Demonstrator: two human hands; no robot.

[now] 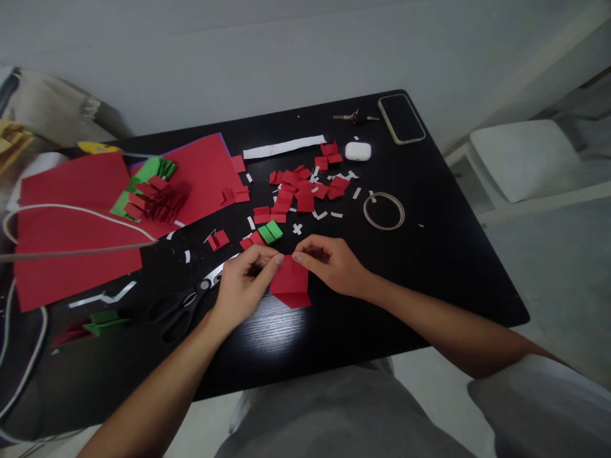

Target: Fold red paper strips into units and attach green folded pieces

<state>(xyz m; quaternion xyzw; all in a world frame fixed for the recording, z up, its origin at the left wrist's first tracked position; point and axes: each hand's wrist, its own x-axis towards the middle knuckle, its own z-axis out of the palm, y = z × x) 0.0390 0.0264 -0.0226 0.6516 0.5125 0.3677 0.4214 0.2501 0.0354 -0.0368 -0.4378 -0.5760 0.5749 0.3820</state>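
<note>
A folded red paper piece [291,280] hangs between my hands over the near middle of the black table. My left hand [248,277] pinches its upper left edge, and my right hand [329,261] pinches the upper right edge. Just beyond my fingers lies a small green folded paper [270,233] beside small red ones. Black-handled scissors [184,305] rest to the left of my left hand, their blades partly hidden behind it. Many small red folded papers [305,198] and white paper scraps [297,229] are scattered farther back.
Large red sheets [71,222] cover the left side, with folded red and green strips [155,197] on top. White cables [81,248] cross there. A tape ring [384,211], white case [358,151], keys [354,117] and phone [401,119] lie right of centre. A white stool [520,156] stands beyond.
</note>
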